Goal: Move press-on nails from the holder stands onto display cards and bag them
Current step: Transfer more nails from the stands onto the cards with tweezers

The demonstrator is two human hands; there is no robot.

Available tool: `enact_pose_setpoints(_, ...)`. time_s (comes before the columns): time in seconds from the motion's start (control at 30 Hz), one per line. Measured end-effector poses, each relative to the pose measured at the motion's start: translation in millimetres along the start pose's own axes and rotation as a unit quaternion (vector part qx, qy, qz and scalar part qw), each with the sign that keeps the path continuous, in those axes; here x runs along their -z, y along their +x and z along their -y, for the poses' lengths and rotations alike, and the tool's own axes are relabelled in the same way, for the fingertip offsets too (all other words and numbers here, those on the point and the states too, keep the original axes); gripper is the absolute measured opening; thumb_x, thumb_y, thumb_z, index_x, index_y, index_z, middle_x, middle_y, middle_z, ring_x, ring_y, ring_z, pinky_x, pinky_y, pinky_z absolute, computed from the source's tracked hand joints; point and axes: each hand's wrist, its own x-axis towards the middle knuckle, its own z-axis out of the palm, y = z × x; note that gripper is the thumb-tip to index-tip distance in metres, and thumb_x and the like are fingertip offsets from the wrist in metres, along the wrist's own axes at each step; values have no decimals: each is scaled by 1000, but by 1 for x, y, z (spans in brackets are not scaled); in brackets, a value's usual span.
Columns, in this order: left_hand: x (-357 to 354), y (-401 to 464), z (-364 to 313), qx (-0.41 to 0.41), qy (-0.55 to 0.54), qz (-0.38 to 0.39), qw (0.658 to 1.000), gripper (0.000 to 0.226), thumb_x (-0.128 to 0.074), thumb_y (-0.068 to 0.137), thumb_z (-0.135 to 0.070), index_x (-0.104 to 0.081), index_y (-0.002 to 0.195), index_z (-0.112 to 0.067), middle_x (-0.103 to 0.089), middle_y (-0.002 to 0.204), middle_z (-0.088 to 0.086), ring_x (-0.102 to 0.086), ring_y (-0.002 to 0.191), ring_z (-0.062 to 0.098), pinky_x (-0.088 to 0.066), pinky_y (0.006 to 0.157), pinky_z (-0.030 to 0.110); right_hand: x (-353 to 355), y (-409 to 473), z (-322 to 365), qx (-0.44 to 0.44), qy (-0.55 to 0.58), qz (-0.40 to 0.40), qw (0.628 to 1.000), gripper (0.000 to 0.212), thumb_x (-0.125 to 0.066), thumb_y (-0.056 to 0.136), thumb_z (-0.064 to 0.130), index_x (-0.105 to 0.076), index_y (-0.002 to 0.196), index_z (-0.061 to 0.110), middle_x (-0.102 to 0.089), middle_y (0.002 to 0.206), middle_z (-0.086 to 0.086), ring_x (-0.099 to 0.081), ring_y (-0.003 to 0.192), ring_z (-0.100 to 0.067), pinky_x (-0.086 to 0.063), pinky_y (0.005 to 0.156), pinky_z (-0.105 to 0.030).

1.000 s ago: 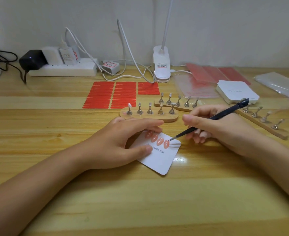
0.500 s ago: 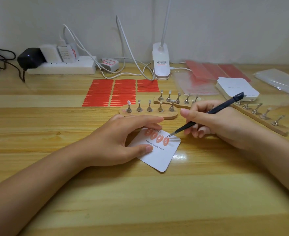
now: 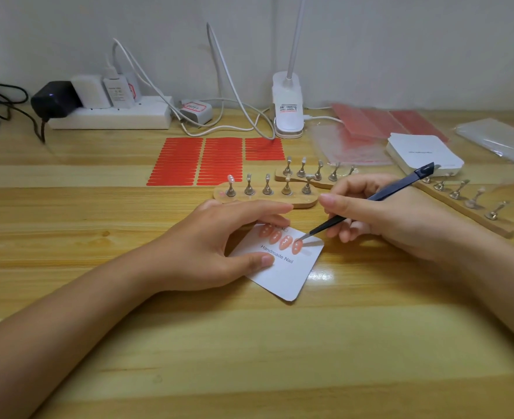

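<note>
Table [image 3: 249, 358]: pale wooden planks, running to a white wall at the back.
Power strip [image 3: 110, 116]: white, at the back left against the wall, with a black adapter and white chargers plugged in; white cables loop away to the right.
Lamp base [image 3: 288, 110]: white clip-on base at the back centre, with a thin neck rising out of view.
Red strips [image 3: 216, 160]: three sheets of orange-red adhesive tabs lying flat in front of the lamp base.
Plastic bags [image 3: 349, 146]: clear bags with reddish sheets, back right; another clear bag lies at the far right edge.
Card stack [image 3: 425, 154]: white cards piled near the bags.
Holder stands [image 3: 264, 196]: three wooden bases with metal pegs; on the nearest one the leftmost peg carries a pale nail, and whether the other pegs carry anything I cannot tell.
Left hand [image 3: 219, 249]: rests on the display card, thumb pressing its left part flat, forefinger stretched out over the top edge.
Right hand [image 3: 385, 219]: fingers curled round the tweezers, pinching them pen-fashion.
Display card [image 3: 283, 264]: white, printed "Handmade Nail", lying tilted on the table between the hands.
Tweezers [image 3: 370, 201]: dark, slanting down-left, tip touching the rightmost nail.
Nails [image 3: 281, 240]: four peach press-on nails in a row on the card's upper part.
</note>
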Motion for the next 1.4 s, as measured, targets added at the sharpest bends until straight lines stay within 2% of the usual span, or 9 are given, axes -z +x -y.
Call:
enact_pose_setpoints(0.13,0,0,1,-1,4,2,1000,55,-57,78,-37,-34,127,-45,-50,124,-32,-35,120,-19,-17,100,9,-4,-6,1,55,-9,-16,998,16,-67,61,39,-66,57,23,-62,52,1,-63,48,-8,-56,54,-22)
enact_pose_setpoints(0.23,0,0,2,-1,8,1,1000,54,-57,78,-38,-35,127,-44,-50,124,-33,-35,119,-20,-18,98,8,-7,-11,1,95,1,-34,995,17,-64,68,30,-60,62,16,-62,50,0,-63,49,-8,-47,46,-13)
enact_pose_setpoints(0.43,0,-1,0,4,16,-3,1000,51,-56,78,-40,-35,124,-47,-48,124,-34,-35,121,-18,-18,97,7,-6,-12,-6,82,21,-87,993,19,-62,68,28,-57,66,9,-61,48,0,-59,45,-6,-42,44,-9)
enact_pose_setpoints(0.8,0,-1,0,6,17,-5,1000,50,-55,78,-41,-37,123,-48,-47,124,-35,-34,121,-19,-20,101,13,-7,-15,-7,102,-28,-69,992,20,-61,72,28,-58,66,9,-67,56,-3,-59,46,-6,-45,48,-12)
enact_pose_setpoints(1.2,-1,-2,-1,1,17,-13,1000,48,-57,77,-40,-36,119,-50,-47,122,-36,-35,120,-19,-19,97,8,-10,-17,-5,109,-41,-68,991,19,-61,73,25,-58,68,7,-67,56,-2,-61,47,-7,-50,50,-16)
enact_pose_setpoints(1.4,-2,-1,0,1,22,-17,1000,48,-58,77,-41,-40,122,-46,-48,123,-34,-36,119,-19,-23,101,14,-10,-18,-5,109,-39,-69,991,17,-61,74,24,-58,68,7,-66,54,-2,-61,47,-6,-49,50,-15)
